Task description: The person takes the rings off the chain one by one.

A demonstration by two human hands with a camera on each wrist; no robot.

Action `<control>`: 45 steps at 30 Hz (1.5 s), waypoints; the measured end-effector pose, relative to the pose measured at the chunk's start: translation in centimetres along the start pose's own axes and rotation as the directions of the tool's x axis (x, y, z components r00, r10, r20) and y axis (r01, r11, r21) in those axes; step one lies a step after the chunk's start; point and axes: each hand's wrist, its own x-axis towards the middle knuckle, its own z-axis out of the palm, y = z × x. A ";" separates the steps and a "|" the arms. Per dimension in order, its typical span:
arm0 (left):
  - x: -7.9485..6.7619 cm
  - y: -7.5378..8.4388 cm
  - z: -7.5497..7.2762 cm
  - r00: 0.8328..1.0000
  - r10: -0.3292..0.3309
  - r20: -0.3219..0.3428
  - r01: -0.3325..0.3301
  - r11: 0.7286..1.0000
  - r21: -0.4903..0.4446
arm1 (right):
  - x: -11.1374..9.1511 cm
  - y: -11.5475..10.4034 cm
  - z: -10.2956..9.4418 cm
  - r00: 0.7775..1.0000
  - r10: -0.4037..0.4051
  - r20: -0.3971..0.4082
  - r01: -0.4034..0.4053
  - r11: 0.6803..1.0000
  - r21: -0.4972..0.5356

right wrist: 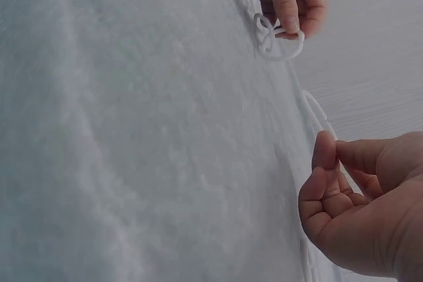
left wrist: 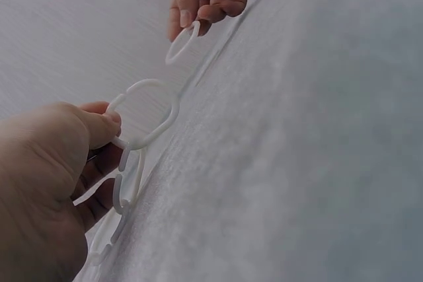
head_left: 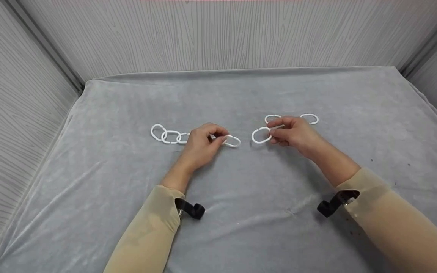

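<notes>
My left hand point(head_left: 203, 146) pinches a white oval chain link point(head_left: 233, 141) at the right end of a short white chain point(head_left: 171, 137). The middle of that chain is hidden behind the hand. Its linked rings also show below the fingers in the left wrist view, where the pinched link point(left wrist: 176, 107) has a small gap in its side. Across from it, my right hand point(head_left: 293, 135) holds a single white link point(head_left: 261, 135) between thumb and fingers, raised a little off the cloth. The two links face each other, apart.
Behind the right hand lie more white links, one point(head_left: 272, 116) partly covered by the fingers and another point(head_left: 310, 118) farther right. A wrinkled grey cloth point(head_left: 241, 235) covers the table. Pale wood-grain panels point(head_left: 218, 36) stand at the back and both sides.
</notes>
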 end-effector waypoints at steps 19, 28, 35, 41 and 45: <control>0.2 0.1 -0.1 1.000 -0.020 -0.001 0.020 1.000 -0.022 | 0.3 0.8 0.1 1.000 -0.007 -0.008 0.007 1.000 -0.016; 0.3 0.2 -0.1 0.999 -0.033 0.007 0.033 0.999 -0.028 | 0.4 0.8 0.3 1.000 -0.008 -0.026 0.007 0.998 -0.062; 0.2 0.2 -0.1 1.000 -0.029 0.007 0.029 0.999 -0.030 | 0.5 0.9 0.4 0.999 -0.001 -0.034 -0.001 0.998 -0.058; 0.2 0.0 -0.1 0.999 -0.032 0.002 0.032 0.999 -0.026 | 0.5 0.9 0.5 0.999 -0.009 -0.033 0.007 0.998 -0.063; 0.2 -0.1 -0.1 0.999 -0.034 0.002 0.034 0.999 -0.027 | 0.5 0.9 0.5 0.999 -0.012 -0.031 0.010 0.998 -0.063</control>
